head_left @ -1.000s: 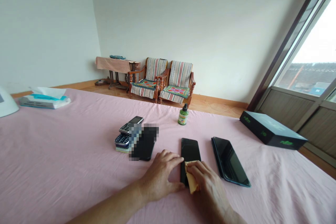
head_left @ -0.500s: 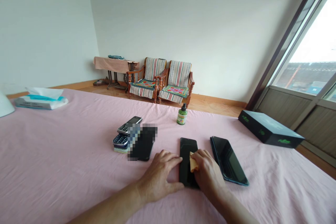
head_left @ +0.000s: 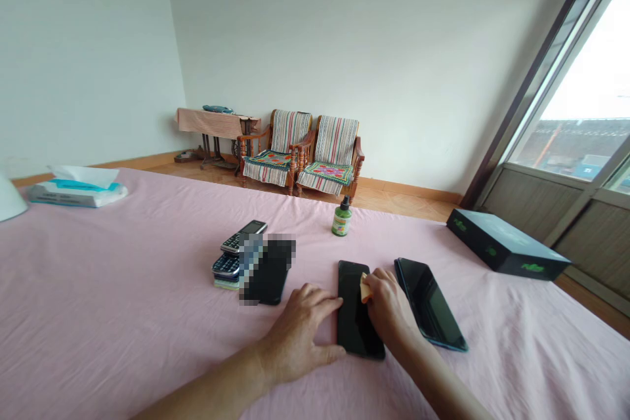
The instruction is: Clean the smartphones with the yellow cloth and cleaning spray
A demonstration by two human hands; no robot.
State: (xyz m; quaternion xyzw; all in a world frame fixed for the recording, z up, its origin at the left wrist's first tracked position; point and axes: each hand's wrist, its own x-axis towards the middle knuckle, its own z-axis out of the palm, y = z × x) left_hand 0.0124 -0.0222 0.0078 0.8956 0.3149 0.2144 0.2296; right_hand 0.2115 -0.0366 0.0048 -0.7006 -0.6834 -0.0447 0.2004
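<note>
A black phone [head_left: 355, 315] lies flat, screen up, on the pink cloth [head_left: 162, 315]. My left hand [head_left: 301, 328] rests at its left side, thumb and fingers spread, with fingertips at the phone's left edge. My right hand [head_left: 388, 302] is closed on a small yellow cloth [head_left: 365, 289], pressed to the upper right part of the screen. Right of that hand lies a larger dark device [head_left: 433, 302], slightly tilted. To the left are another black phone [head_left: 275, 275], partly pixelated, and stacked keypad phones [head_left: 241, 243].
A green spray bottle [head_left: 341, 218] stands behind the phone. At the right is a black box [head_left: 506, 243], at the far left a tissue pack [head_left: 79, 189]. Two wooden chairs [head_left: 327, 151] stand beyond the pink surface.
My right hand has moved up along the phone's screen with the yellow cloth, uncovering the lower right corner. My left hand has stayed nearly in place.
</note>
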